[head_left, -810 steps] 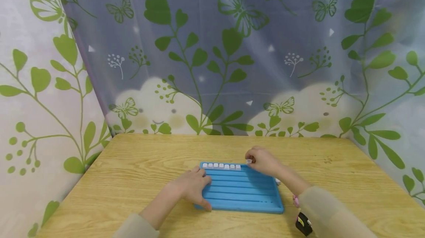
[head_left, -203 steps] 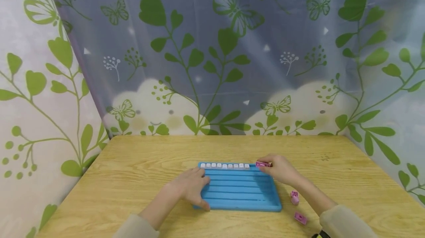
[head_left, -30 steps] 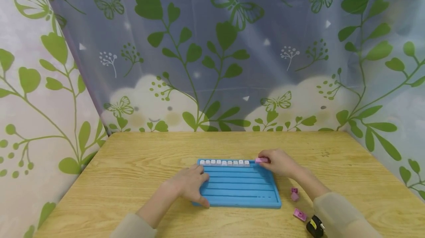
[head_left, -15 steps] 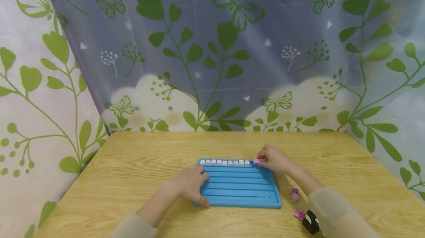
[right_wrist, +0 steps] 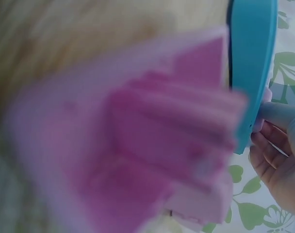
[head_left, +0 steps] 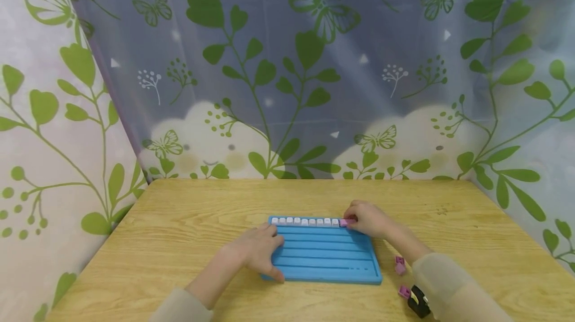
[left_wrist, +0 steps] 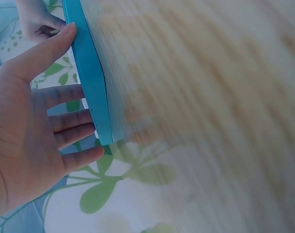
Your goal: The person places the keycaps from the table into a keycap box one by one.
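A blue grooved keyboard base (head_left: 321,254) lies flat on the table. Along its back groove runs a row of white keycaps (head_left: 304,222). At the right end of that row, my right hand (head_left: 370,219) pinches a wide pink keycap (head_left: 344,222) against the base; fingertips partly hide it. My left hand (head_left: 258,246) rests at the base's left end. Its thumb (left_wrist: 53,46) touches the front edge, and the other fingers, loosely straight, reach the left side. Filling much of the right wrist view is a blurred pink keycap (right_wrist: 123,131), hollow side showing.
Right of the base, small pink keycaps (head_left: 400,265) lie on the wooden table (head_left: 202,202). Nearer the front is another pink keycap (head_left: 404,291), beside a black object (head_left: 419,302) at the right sleeve. A patterned curtain (head_left: 269,87) hangs behind the table.
Over the last second the pink keycap has moved left and down to the white row's end. The row is longer than 27 seconds ago, when my right hand held a white keycap. Left hand unchanged.
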Demonstrator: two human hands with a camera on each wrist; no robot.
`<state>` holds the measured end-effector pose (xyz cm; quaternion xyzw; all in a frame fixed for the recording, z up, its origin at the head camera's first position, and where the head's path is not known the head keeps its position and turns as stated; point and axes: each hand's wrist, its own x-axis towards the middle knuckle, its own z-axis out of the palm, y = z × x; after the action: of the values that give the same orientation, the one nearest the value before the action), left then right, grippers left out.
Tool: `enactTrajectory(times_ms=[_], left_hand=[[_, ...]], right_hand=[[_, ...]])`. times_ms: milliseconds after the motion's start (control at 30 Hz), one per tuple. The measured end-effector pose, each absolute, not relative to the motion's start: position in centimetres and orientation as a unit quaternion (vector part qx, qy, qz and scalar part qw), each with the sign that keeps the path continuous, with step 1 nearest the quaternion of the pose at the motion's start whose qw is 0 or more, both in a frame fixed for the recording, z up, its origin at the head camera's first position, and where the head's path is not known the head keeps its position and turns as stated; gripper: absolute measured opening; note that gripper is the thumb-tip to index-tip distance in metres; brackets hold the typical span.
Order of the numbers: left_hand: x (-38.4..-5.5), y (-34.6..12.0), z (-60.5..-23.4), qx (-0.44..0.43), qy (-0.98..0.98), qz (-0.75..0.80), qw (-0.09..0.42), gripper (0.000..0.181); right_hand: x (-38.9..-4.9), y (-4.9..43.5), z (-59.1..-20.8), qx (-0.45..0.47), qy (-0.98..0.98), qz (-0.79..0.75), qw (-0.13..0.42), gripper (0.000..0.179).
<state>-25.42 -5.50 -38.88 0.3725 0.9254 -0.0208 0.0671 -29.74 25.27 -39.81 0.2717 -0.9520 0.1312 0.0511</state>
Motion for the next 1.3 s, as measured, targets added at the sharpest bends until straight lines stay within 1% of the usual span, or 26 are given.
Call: enactTrajectory(times_ms=[267,700,933,1300], left_hand=[[-25.39,-5.46,-38.86,0.376,0.924,-0.024,0.063,0.077],[-25.23,-5.49,-38.75,0.375,0.925,-0.018,0.059,0.076],[-25.15,-5.55,-38.67,0.375,0.925,-0.013,0.06,0.075],[-25.26,-5.5,-38.76,0.372,0.926,-0.014,0.066,0.077]], right_hand=[[-29.75,25.05,-39.73,0.285,-0.949,0.116,0.062,0.014],[-29.82,25.16,-39.7,0.29,-0.949,0.113,0.056,0.014],[-30.19,25.56,-39.97,0.329,-0.934,0.121,0.069,0.009],[-30.18,25.87,-40.0,0.378,-0.917,0.097,0.089,0.011]])
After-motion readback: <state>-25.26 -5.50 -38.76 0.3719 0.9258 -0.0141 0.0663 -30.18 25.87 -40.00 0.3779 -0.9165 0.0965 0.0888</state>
